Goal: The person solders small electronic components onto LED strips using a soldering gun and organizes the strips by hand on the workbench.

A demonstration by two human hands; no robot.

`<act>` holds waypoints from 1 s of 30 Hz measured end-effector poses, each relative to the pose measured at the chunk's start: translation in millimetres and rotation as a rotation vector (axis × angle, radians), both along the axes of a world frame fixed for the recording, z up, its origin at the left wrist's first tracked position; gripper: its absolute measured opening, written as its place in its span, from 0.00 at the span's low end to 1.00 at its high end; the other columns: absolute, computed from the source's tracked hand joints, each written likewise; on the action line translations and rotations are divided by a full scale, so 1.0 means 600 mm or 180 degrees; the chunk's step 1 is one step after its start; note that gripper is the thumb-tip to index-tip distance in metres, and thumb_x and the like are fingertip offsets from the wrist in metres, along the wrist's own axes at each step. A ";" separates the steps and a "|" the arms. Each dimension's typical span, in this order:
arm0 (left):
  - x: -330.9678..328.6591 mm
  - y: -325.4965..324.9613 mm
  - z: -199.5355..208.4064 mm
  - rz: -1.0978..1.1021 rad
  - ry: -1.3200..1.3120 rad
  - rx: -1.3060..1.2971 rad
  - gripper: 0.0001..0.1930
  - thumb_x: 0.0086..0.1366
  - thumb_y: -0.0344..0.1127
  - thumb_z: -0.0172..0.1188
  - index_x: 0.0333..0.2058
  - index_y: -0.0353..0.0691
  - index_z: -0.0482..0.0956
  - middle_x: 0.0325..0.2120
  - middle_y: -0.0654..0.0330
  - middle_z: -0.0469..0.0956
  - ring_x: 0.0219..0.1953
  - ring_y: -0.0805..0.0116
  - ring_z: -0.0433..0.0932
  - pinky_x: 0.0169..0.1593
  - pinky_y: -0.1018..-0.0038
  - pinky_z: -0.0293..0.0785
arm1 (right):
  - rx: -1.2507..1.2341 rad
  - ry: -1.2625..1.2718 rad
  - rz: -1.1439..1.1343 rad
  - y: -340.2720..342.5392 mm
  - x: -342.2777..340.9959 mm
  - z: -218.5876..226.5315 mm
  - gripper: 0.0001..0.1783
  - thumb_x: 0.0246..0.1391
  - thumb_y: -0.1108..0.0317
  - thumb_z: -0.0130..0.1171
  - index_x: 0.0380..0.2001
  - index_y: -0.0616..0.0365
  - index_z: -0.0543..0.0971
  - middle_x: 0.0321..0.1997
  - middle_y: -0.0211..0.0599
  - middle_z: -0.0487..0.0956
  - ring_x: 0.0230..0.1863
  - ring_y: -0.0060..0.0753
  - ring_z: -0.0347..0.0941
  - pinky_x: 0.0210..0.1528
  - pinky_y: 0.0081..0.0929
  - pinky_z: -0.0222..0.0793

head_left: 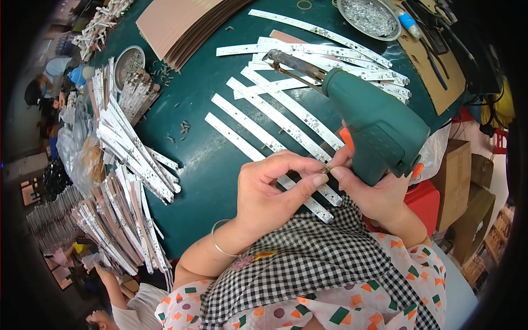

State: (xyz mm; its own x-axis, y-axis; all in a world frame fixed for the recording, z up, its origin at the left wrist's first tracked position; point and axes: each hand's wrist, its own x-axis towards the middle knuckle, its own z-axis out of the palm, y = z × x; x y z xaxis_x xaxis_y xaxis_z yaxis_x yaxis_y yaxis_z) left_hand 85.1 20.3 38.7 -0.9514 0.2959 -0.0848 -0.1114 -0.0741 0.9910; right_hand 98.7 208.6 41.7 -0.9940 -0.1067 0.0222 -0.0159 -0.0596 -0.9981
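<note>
My left hand [269, 190] is closed in a pinch, thumb against forefinger, on a tiny part too small to name. The fingertips of my right hand [382, 198] meet it there, while the same hand grips a green soldering gun [379, 118] with an orange trigger. The gun's dark metal tip points to the far left, above the table. Beneath both hands, white LED strips [279, 122] lie side by side at a slant, some reaching to the table's near edge. More strips are piled crosswise beyond them, under the tip.
Bundled LED strips [137, 148] lie at the left, near a bowl [130, 69] of small parts. Cardboard sheets [181, 27] are stacked at the back. A metal dish [368, 19] of shiny bits and pliers [434, 66] sit far right. Another person [146, 308] is at lower left.
</note>
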 end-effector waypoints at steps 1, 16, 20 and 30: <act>-0.001 0.002 0.002 0.0055 0.0112 -0.0170 0.06 0.53 0.21 0.67 0.32 0.33 0.83 0.28 0.59 0.82 0.30 0.73 0.79 0.37 0.78 0.74 | 0.0138 0.0152 0.0071 0.001 0.000 -0.002 0.27 0.49 0.85 0.60 0.55 0.69 0.67 0.36 0.40 0.79 0.34 0.23 0.76 0.35 0.19 0.74; -0.100 -0.010 -0.051 0.0239 0.1815 -0.2332 0.03 0.49 0.27 0.66 0.25 0.36 0.82 0.20 0.59 0.79 0.22 0.70 0.78 0.28 0.75 0.73 | 0.0426 0.0096 -0.0569 0.035 0.014 -0.005 0.32 0.46 0.87 0.60 0.57 0.73 0.65 0.53 0.49 0.74 0.34 0.26 0.76 0.28 0.17 0.74; -0.112 -0.010 -0.061 0.0114 0.1965 -0.2613 0.04 0.49 0.27 0.65 0.26 0.35 0.83 0.20 0.57 0.79 0.20 0.68 0.77 0.27 0.74 0.72 | 0.0016 0.0095 -0.0700 0.047 0.024 -0.016 0.32 0.45 0.88 0.58 0.57 0.74 0.65 0.61 0.52 0.69 0.34 0.27 0.76 0.26 0.18 0.74; -0.122 -0.008 -0.052 -0.0101 0.1869 -0.2685 0.04 0.50 0.28 0.64 0.25 0.35 0.82 0.19 0.55 0.79 0.20 0.64 0.77 0.27 0.72 0.72 | -0.0091 -0.0113 -0.1023 0.059 0.028 -0.006 0.32 0.44 0.84 0.61 0.56 0.75 0.67 0.59 0.51 0.70 0.32 0.26 0.74 0.24 0.19 0.73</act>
State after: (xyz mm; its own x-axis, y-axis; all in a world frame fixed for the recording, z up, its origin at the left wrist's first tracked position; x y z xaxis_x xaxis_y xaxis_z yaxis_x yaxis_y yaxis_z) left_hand 11.8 15.7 7.5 -0.9026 0.3814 0.1994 0.4179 0.6659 0.6180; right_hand 115.6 243.9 38.1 -0.9770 0.2129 -0.0146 -0.0037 -0.0853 -0.9963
